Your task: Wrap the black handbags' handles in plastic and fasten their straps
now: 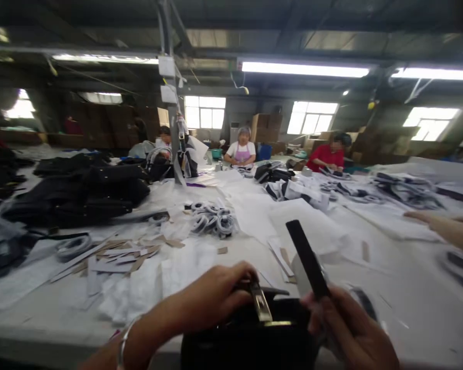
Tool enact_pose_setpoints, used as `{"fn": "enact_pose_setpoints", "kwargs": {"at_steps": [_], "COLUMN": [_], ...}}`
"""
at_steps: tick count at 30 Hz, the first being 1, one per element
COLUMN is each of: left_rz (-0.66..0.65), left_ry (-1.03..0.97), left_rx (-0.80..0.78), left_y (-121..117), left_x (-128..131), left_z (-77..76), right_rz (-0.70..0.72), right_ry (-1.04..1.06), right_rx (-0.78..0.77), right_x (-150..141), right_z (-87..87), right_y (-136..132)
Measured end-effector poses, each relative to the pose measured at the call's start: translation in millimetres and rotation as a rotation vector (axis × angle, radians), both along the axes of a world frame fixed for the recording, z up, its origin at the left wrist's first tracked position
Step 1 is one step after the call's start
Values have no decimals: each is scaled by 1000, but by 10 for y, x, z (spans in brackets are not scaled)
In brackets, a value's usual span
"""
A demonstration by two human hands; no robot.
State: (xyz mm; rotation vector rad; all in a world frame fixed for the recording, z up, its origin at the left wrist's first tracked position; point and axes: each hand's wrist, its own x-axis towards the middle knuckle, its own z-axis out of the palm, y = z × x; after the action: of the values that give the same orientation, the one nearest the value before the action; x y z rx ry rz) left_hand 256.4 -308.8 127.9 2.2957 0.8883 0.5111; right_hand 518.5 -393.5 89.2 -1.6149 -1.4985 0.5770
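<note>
Clasp [261, 304] in narrow left grip [224, 289], black strip [307, 255] in narrow right grip [353, 326].

Tube lights [304, 69] and windows [205, 117] glare against dim, blurred surroundings.

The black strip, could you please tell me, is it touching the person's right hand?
Touching: the head view shows the right hand gripping the black strip at its lower end.
</note>
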Motion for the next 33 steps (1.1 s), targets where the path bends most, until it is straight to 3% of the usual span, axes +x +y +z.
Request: {"fn": "enact_pose_setpoints", "kwargs": {"at_steps": [3, 5, 6, 9, 12, 15, 19, 22, 26, 30, 33], "left_rz": [15, 24, 35, 145, 340, 478, 546, 444, 131, 62, 48], "left_ry": [-65, -57, -43, -1, 1, 9, 0, 70, 434, 704, 630], "left_rx": [-108, -134, -137, -73, 87, 217, 310, 305, 186, 112, 120], "left_y": [320, 510, 583, 677, 615, 482, 229, -27, -274, -244, -172], "left_x": [15, 69, 94, 101, -51, -311, -558, -479, -80, 200, 161], "left_z": [23, -116, -211, -465, -511, -331, -10, 81, -56, -259, -289], "right_rz": [477, 692, 736, 724, 666, 627, 577, 523, 489, 491, 506], "right_ry": [159, 94, 24, -146, -161, -45, 275, 395, 395, 436, 496], "right_rx": [-178, -275, -288, -221, -169, -180, -251, -250, -185, -148, -110], "right_x": [-96, -219, -290, -481, -565, -566, -567, -579, -577, -562, -529], "right_z": [264, 354, 368, 308, 172, 22, -146, -212, -247, -270, -239], "right_y": [28, 93, 136, 277, 401, 487, 578, 631, 679, 711, 717]}}
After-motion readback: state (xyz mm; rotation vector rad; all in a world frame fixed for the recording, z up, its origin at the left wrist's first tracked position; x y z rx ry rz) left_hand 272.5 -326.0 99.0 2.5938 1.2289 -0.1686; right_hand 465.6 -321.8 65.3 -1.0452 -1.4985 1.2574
